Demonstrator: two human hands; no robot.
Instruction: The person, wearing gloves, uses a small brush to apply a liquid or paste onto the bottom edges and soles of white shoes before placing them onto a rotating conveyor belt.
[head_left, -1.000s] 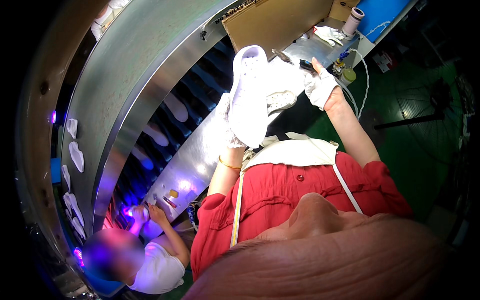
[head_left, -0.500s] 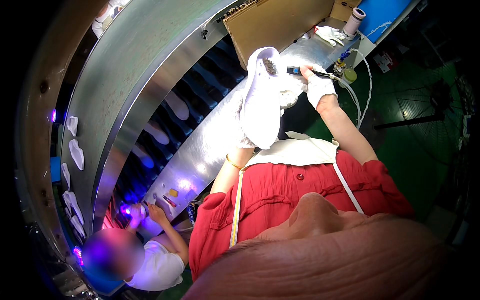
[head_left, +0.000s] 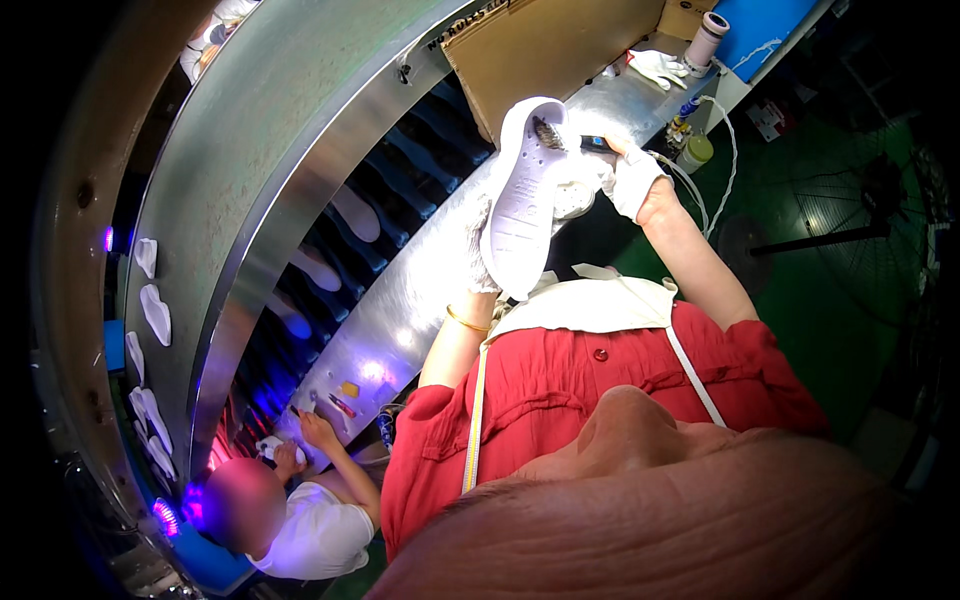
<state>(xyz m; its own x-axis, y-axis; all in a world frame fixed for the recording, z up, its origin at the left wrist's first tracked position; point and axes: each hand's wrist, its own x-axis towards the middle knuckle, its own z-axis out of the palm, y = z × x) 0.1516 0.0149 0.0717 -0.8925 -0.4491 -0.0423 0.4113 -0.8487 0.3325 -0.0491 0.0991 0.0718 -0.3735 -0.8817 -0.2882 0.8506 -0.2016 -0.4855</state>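
A pale shoe sole [head_left: 518,215] is tilted upright in front of me, its hollow inner side with ribs and small holes showing. My left hand [head_left: 478,245], in a whitish glove, grips it along its left edge near the lower end; some fingers are hidden behind it. In a white partly fingerless glove, my right hand [head_left: 632,182] closes round the dark handle of a brush [head_left: 548,134]. The brush's dark bristles rest against the inside of the sole near its upper end. Just below the brush stands a small round white dish [head_left: 574,199], partly lost in glare.
A metal bench [head_left: 430,265] runs under my hands, with a cardboard box [head_left: 550,55] behind. White gloves [head_left: 658,68], a pink cylinder [head_left: 707,44] and tubing lie right. Slots with soles [head_left: 355,213] and a curved conveyor [head_left: 290,90] lie left. A co-worker [head_left: 320,525] sits lower left.
The sole has turned so more of its ribbed inside shows. The brush has shifted slightly right and down along it. Soles on the conveyor have moved a little; the co-worker's hands have shifted.
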